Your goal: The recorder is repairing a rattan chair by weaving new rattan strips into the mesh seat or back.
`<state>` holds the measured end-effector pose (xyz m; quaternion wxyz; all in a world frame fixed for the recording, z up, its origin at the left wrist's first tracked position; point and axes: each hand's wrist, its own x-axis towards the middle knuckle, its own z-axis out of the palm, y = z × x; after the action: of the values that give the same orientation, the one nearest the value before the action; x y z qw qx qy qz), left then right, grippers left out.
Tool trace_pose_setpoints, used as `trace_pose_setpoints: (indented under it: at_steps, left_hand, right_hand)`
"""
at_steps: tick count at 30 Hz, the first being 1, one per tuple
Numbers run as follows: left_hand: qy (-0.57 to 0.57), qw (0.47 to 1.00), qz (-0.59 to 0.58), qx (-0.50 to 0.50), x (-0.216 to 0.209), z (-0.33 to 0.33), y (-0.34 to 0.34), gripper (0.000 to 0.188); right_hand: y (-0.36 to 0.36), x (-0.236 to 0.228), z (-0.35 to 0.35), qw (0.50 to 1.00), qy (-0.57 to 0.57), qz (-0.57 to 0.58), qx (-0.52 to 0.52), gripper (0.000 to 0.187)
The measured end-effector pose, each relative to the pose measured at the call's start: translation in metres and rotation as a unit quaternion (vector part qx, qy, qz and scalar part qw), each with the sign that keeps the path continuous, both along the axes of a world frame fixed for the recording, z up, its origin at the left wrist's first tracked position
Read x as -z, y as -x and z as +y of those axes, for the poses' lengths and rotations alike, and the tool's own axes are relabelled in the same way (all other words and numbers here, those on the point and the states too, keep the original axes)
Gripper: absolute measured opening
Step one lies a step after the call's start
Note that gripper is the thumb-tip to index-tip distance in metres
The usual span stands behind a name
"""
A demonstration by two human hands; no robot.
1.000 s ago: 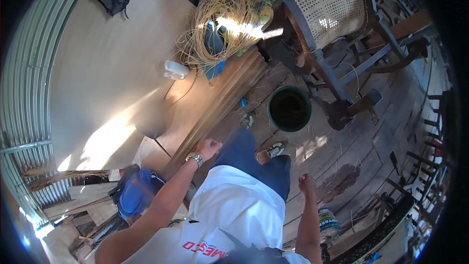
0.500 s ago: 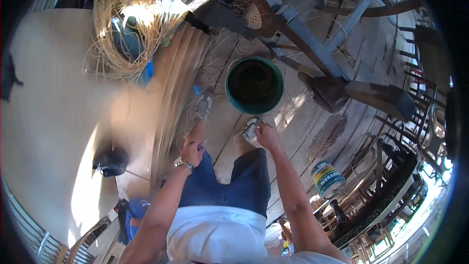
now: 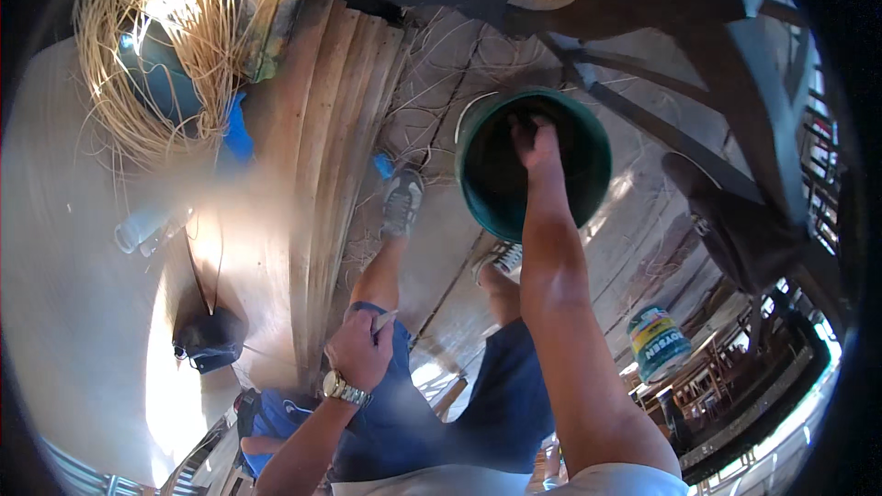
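Observation:
My right arm reaches down into a green bucket, with my right hand inside its rim. The inside is dark, and the fingertips fade into the shade, so their grip does not show. Resting near my left thigh, my left hand is closed around a small pale pointed piece that sticks out past the thumb. The kind of piece cannot be made out. A metal wristwatch is on the left wrist. My shoes stand on the floor just before the bucket.
A big coil of cane strands lies on the wooden bench at left. A black pouch-like thing is nearer me. Dark wooden furniture stands far right, and a labelled paint can sits at right. Loose strands litter the floor.
My right hand has moved from beside my knee forward into the bucket. My left hand stays near my thigh with the pale piece. The whole view has shifted and come closer to the bucket.

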<state>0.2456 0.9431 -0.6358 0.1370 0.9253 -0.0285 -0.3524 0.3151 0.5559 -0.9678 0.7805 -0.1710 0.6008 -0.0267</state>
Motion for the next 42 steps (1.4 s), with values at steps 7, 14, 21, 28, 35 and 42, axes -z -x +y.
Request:
trace_pose_setpoints:
  at_steps: [7,14,21,28,35,42]
  left_hand:
    - [0.033,0.999,-0.021,-0.017,-0.002,-0.007,-0.036,0.019]
    - [0.013,0.998,0.011,0.066,0.01,0.012,-0.034,0.03]
    - [0.036,0.987,0.128,0.092,-0.014,0.025,-0.06,0.034]
    - [0.061,0.983,0.137,0.108,-0.06,0.076,-0.096,0.039]
    - [-0.031,0.982,0.17,0.078,-0.085,0.141,-0.081,0.04]
    - [0.239,0.948,0.209,-0.029,-0.157,0.047,-0.044,0.042]
  right_hand:
    - [-0.04,0.003,0.012,0.984,0.024,-0.067,0.161,0.024]
    - [0.063,-0.139,0.067,0.986,0.017,0.081,0.146,0.02]
    - [0.171,-0.268,0.082,0.981,-0.119,-0.031,0.151,0.03]
    - [0.128,-0.443,0.096,0.993,0.106,0.038,0.043,0.024]
    - [0.185,-0.472,0.07,0.99,0.135,-0.028,-0.017,0.022]
    - [0.19,-0.54,0.089,0.964,0.234,-0.005,-0.124,0.013]
